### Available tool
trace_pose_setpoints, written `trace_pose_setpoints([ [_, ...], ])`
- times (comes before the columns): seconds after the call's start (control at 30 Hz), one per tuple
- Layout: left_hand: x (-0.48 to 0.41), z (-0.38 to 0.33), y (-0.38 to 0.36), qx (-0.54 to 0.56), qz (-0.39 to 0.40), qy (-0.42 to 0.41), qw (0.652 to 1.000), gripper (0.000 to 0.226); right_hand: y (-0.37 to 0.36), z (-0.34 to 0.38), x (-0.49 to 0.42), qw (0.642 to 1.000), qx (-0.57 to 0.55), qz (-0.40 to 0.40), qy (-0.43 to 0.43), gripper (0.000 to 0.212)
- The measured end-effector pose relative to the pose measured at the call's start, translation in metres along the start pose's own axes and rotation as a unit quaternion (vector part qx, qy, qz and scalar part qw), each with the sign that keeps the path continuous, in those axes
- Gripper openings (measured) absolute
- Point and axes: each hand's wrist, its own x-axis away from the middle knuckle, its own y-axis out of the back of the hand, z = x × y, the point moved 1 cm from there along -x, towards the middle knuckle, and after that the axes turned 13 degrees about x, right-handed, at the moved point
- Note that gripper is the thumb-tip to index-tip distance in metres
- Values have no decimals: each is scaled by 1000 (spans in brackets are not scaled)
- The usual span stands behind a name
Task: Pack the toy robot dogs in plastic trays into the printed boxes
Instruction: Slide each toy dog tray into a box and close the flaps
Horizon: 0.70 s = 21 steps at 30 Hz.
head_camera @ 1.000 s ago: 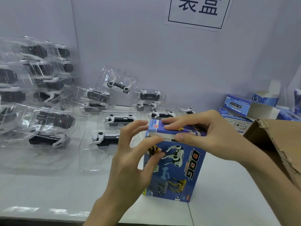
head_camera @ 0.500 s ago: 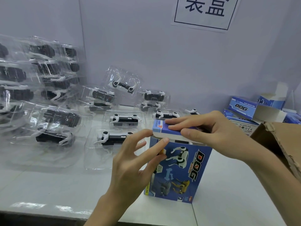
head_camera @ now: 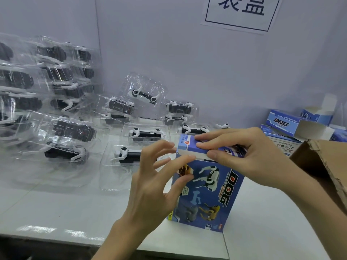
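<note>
one printed box (head_camera: 206,190) is stood upright on the table (head_camera: 75,203) at 5 o'clock. its contents are hidden, but it is judged loaded. its top flap (head_camera: 189,147) is pinched by the right hand (head_camera: 249,154), fingers laid flat on top and thumb at the front lip. the flap is not yet tucked in.

the left hand (head_camera: 154,186) is spread wide, fingertips only touching the box front; nothing is gripped.

many trayed robot dogs (head_camera: 127,154) are seen unpacked from 9 to 12 o'clock. empty boxes (head_camera: 293,126) are stacked at 3 o'clock, near a cardboard carton (head_camera: 323,166). most of the task is judged left.
</note>
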Motion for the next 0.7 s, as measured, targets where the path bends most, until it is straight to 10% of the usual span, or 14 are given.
trace_pose_setpoints([
  [0.4,-4,-5,-1,-108,7,-34,993,35,-6,6,1,996,66,-61,27,27],
  [0.7,-7,-8,0,-133,21,-4,991,32,5,11,8,990,131,34,31,38],
])
